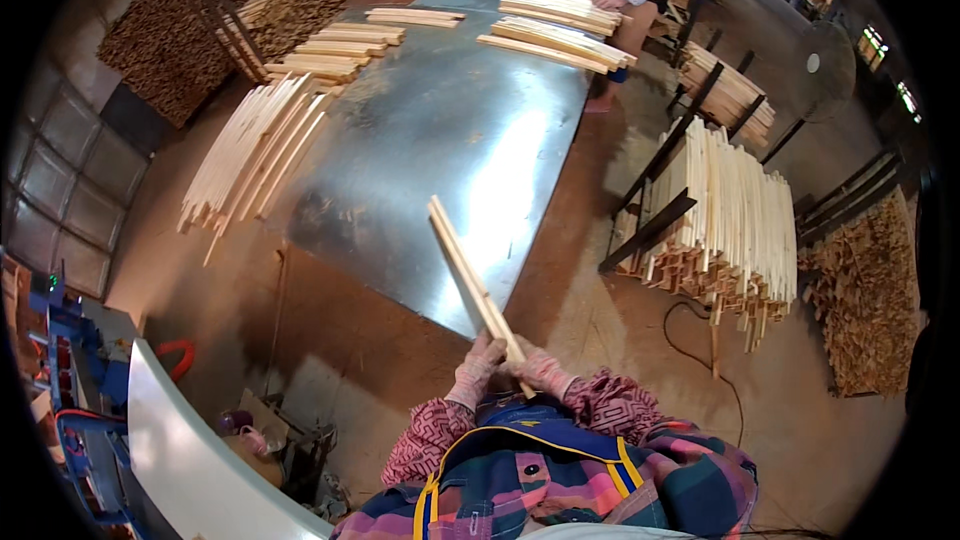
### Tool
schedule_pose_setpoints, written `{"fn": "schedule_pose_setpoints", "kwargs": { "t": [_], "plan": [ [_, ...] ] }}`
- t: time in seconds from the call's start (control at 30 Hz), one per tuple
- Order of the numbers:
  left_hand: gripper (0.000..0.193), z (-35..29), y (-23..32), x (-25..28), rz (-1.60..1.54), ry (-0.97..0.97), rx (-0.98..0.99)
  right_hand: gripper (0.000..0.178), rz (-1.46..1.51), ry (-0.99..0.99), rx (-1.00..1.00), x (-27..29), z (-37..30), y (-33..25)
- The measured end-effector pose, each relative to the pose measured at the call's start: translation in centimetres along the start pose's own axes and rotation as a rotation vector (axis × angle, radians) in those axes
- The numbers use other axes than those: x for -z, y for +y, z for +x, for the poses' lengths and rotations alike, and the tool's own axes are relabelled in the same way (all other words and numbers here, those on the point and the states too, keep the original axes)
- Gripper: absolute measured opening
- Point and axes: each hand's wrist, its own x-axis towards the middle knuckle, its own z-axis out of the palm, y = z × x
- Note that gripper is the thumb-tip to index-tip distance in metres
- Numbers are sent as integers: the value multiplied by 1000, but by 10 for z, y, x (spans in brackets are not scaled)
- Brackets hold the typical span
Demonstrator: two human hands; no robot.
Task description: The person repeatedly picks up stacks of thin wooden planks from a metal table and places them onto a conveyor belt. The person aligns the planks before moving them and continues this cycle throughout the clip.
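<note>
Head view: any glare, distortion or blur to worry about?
Head view: strong glare on the metal tabletop's right side, beside the upper part of the held wooden strips; head view: tabletop edges bow, corners black; head view: smeary patches upper right, held strips reasonably sharp.

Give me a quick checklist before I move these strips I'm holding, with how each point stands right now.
1. Left hand on the strips: ok, closed around them near their lower end.
2. Right hand on them too: ok, at the lower end beside the left.
3. Far ends off the table: cannot tell; they show against it, but the height is unclear.
4. Left pile squared up: not ok, its near ends are uneven and one juts out.
5. Co-worker's hand well away: ok, at the stacks by the table's far right.
6. Floor to your right free of cords: not ok, a cord lies there.
</note>
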Motion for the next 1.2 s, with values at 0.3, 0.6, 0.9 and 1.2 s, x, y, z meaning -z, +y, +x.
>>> {"fn": "schedule_pose_setpoints", "kwargs": {
  "t": [0.3, 0.6, 0.9, 1.2],
  "plan": [
    [62, 111, 47, -84, -165, 468, 115, 108, -315, -157, -368, 93, 37, -28],
    [58, 197, 70, -108, -313, 549, -124, 104, -586, -276, -244, 173, 115, -44],
    [55, 215, 94, -69, -268, 642, -112, 75, -604, -243, 44, 165, 137, -75],
    [46, 301, 215, -87, 433, 934, 23, 53, -616, -62, 71, 267, 215, -90]
  ]
}}
